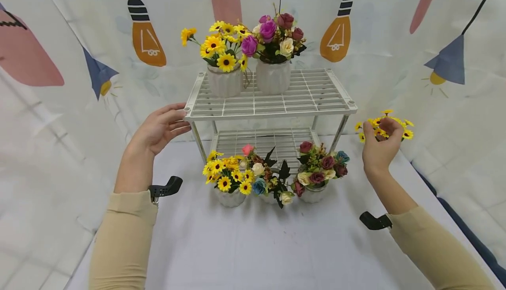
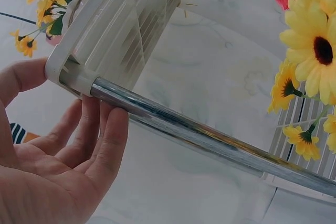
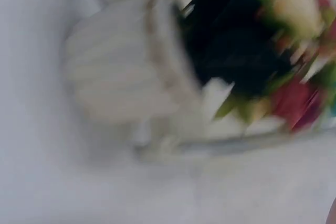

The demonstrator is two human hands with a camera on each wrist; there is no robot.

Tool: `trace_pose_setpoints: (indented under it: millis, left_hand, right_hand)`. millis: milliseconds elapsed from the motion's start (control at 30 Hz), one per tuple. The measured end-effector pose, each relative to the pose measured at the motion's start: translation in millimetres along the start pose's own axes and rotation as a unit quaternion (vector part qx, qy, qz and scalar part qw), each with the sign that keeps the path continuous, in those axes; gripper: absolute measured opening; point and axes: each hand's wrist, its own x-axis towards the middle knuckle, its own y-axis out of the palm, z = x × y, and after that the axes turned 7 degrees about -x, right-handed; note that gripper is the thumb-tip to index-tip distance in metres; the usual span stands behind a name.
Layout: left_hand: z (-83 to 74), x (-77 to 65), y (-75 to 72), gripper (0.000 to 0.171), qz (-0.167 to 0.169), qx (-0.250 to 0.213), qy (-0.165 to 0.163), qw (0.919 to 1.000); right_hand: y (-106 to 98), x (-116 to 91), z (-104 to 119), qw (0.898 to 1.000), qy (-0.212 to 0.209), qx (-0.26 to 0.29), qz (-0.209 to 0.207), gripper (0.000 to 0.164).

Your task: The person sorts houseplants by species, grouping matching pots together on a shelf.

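My left hand (image 1: pixel 160 127) holds the front left corner of a white two-tier wire shelf (image 1: pixel 253 115). In the left wrist view, the thumb touches the plastic corner, while fingertips (image 2: pixel 116 121) press against the metal leg (image 2: pixel 173 121). My right hand (image 1: pixel 381 147) is raised in the air to the right of the shelf, fingers loosely bent and holding nothing visible. Behind it is a bunch of yellow flowers (image 1: pixel 407 134), its pot hidden. The right wrist view is blurred, showing a white ribbed pot (image 3: pixel 121 66) and mixed flowers (image 3: pixel 296 103).
On the top tier stand a pot of yellow flowers (image 1: pixel 224 81) and a pot of purple and cream roses (image 1: pixel 272 79). Three more pots, with yellow flowers (image 1: pixel 231 198), mixed flowers (image 1: pixel 258 186) and dark roses (image 1: pixel 314 194), stand before the lower tier on the white tablecloth (image 1: pixel 253 246).
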Motion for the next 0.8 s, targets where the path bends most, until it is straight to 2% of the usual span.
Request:
trace_pose_setpoints:
  millis: [200,433,600,800]
  left_hand:
    - [-1.9,0.6,1.7,0.061,-0.004,0.011,0.001,0.9999]
    - [-3.9,1.2,3.4,0.060,-0.003,0.013,0.006,0.9999]
    - [-2.2,0.6,4.0,0.059,-0.007,0.015,0.001,0.9999]
    - [0.0,-0.8,2.0,0.060,-0.015,0.013,0.005,0.9998]
  right_hand:
    - [-17,6,-54,0.996,0.070,-0.026,-0.046,0.047]
    - [-27,14,-96,0.987,0.136,-0.046,-0.075,0.050]
    - [-32,29,-120,0.980,0.169,-0.070,-0.073,0.069]
    - [-32,47,-142,0.970,0.229,-0.082,-0.027,0.099]
